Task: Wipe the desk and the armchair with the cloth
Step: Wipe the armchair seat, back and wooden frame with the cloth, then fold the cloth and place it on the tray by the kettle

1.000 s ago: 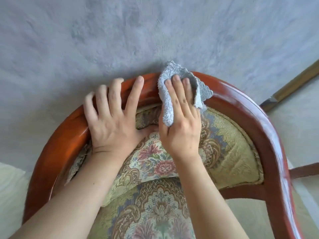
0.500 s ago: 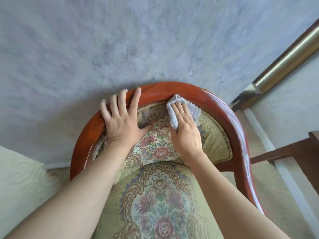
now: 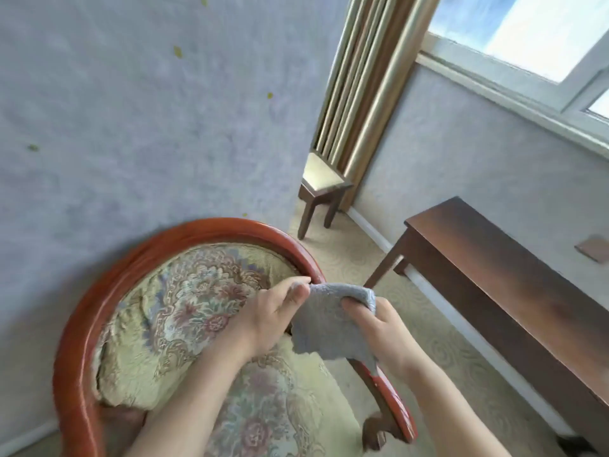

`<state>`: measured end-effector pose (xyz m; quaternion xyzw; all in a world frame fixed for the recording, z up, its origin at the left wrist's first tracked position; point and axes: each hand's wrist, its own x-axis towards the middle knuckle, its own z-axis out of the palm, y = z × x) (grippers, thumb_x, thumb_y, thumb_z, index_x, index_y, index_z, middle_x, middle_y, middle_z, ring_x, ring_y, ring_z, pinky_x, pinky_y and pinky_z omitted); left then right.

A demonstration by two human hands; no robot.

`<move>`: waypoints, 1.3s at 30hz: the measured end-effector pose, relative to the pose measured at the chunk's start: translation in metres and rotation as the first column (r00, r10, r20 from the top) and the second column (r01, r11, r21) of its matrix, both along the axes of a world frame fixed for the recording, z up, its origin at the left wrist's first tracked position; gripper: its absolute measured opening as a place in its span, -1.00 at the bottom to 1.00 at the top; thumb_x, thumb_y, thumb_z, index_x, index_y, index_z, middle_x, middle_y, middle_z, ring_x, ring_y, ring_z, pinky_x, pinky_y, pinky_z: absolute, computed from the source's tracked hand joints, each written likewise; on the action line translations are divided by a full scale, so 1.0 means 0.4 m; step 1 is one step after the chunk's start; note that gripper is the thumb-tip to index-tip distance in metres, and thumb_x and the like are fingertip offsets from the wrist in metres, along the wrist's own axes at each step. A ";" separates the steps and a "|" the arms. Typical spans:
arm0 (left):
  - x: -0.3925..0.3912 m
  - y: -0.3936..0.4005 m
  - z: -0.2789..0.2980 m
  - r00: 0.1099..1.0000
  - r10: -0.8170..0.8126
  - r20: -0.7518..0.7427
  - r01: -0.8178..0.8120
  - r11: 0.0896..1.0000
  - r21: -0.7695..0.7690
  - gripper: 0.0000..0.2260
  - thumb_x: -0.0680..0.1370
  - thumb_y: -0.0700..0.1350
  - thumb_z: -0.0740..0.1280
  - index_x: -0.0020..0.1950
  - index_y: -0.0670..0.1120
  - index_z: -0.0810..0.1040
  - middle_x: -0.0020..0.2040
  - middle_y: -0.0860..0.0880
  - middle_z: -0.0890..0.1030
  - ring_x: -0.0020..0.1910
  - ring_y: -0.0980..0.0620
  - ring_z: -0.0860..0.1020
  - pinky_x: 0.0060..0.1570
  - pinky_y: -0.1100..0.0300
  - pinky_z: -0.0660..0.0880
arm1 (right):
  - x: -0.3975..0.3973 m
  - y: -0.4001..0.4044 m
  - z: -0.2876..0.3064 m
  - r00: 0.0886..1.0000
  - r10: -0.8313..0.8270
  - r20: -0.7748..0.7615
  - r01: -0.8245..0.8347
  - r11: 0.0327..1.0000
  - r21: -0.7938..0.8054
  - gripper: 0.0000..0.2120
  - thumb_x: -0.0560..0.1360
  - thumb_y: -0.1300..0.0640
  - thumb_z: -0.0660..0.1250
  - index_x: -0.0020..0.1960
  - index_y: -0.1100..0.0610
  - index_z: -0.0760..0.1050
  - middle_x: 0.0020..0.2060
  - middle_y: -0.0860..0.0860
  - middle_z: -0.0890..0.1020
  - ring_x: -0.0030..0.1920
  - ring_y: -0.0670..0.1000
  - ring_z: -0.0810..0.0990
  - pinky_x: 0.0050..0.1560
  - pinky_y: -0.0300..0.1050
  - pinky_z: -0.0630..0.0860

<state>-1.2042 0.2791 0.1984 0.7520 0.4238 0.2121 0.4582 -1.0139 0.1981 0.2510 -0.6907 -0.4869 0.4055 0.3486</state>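
Observation:
The armchair has a curved red-brown wooden frame [image 3: 99, 301] and floral tapestry upholstery [image 3: 184, 311]; it fills the lower left. A grey-blue cloth [image 3: 329, 328] is stretched between both hands above the chair's right arm. My left hand [image 3: 270, 315] pinches the cloth's left edge. My right hand [image 3: 382, 331] grips its right corner. The dark wooden desk [image 3: 514, 291] stands at the right under the window.
A lilac wall [image 3: 131, 110] runs behind the chair. A small wooden stool [image 3: 321, 186] sits in the corner by gold curtains [image 3: 365, 80]. A window [image 3: 527, 37] is at the upper right. Beige patterned carpet [image 3: 428, 328] lies between chair and desk.
Both hands left the chair's back rail and came together over its right arm, now holding the cloth between them. My view swung up and right, revealing the desk, stool and window.

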 end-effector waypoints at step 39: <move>2.011 -0.930 0.172 0.563 -0.747 0.353 0.792 0.610 0.029 -0.48 0.53 0.01 0.49 0.37 0.24 0.30 -0.04 -0.02 0.71 -0.18 -0.13 0.63 -0.10 -0.08 0.59 | 1.625 -1.288 0.112 0.380 -0.919 -0.106 0.882 0.325 0.342 -0.78 0.63 0.15 0.30 0.04 -0.21 0.49 -0.11 -0.15 0.72 -0.08 -0.15 0.66 0.04 -0.19 0.58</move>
